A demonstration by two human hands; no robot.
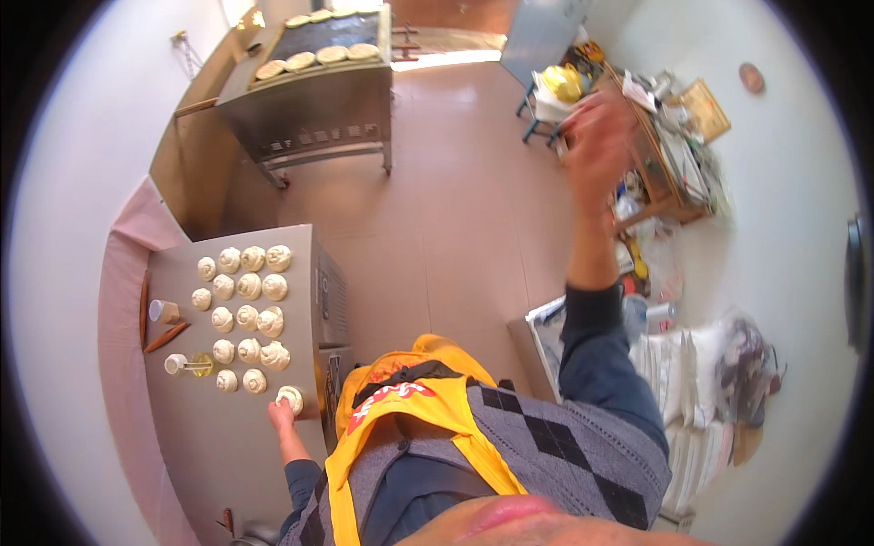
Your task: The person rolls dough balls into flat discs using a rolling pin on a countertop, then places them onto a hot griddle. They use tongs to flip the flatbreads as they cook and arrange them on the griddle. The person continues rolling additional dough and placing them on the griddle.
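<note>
My left hand (281,414) is at the near right edge of the steel worktable (205,437), its fingers on a coiled dough piece (291,400). Several more coiled dough rounds (249,286) lie in rows on the table beyond it. My right hand (597,130) is raised out in front at the right, blurred, over the floor side of a wooden desk; whether it holds anything is not clear. Left of the dough stand a clear container of yellow oil (202,364) and a small white-topped jar (175,364).
Rolling pins (166,338) and a plastic jar (164,312) lie at the table's left side. A steel griddle (307,102) with flatbreads (332,54) stands ahead. At right are a cluttered wooden desk (645,147), a stool (539,126) with a yellow item and stacked white sacks (689,382).
</note>
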